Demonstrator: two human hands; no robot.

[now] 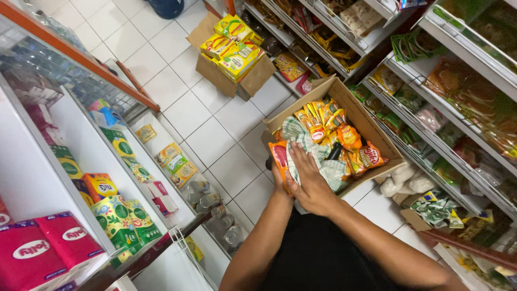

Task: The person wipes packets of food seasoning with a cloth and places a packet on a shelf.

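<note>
An open cardboard box stands on the white tiled floor in a shop aisle, filled with orange and yellow snack packets and a green checked cloth. My right hand lies flat on the cloth at the box's near corner, fingers spread. My left hand is mostly hidden behind the right wrist and grips a standing orange packet at the box's near left edge.
White shelves on the left hold red tissue packs, green and yellow boxes and cans. Shelves on the right carry bagged goods. A second cardboard box with yellow packages stands farther up the aisle.
</note>
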